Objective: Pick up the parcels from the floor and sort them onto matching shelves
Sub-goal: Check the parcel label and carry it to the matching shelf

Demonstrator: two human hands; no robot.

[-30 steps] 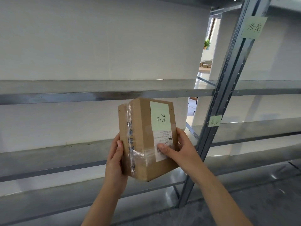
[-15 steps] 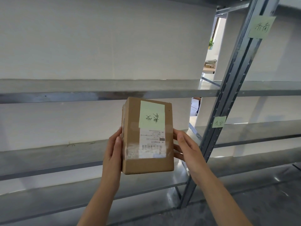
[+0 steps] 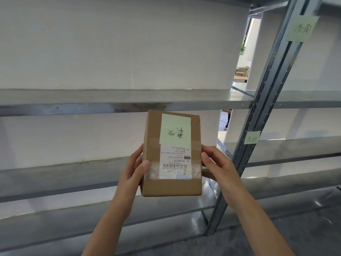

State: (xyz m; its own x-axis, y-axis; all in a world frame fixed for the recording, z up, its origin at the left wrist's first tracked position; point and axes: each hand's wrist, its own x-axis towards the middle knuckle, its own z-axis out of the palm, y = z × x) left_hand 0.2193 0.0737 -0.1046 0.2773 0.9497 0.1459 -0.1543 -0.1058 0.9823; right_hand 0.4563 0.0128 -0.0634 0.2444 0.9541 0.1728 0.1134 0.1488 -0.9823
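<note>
While both hands grip it, the parcel [image 3: 172, 154] is held up in the air in front of the rack, upright, its top edge just below the front lip of the upper shelf [image 3: 110, 100]. Left hand [image 3: 133, 169] clamps the left side, thumb on the front face by the taped band. Right hand [image 3: 216, 165] presses the right edge, fingers wrapping behind.

Parcel touches no shelf. Middle shelf [image 3: 55, 174] runs behind it, bare along its whole length, with wide open room to the left. Lower shelf [image 3: 73, 218] sits under the forearms. Upright post [image 3: 258, 126] stands just right of the right hand, slanting up to the top right; more shelf bays continue past it.

Green note [image 3: 175, 131] on the parcel front has two handwritten Chinese characters, upside down. Below it is a white shipping label [image 3: 175, 161], also upside down, with a barcode and small print too fine to read. Clear tape crosses the label.

Green tag [image 3: 252, 138] on the post at middle shelf level reads 泰安. Higher tag [image 3: 302, 29] on the post appears to read 济南. White wall [image 3: 120, 43] behind the rack.
</note>
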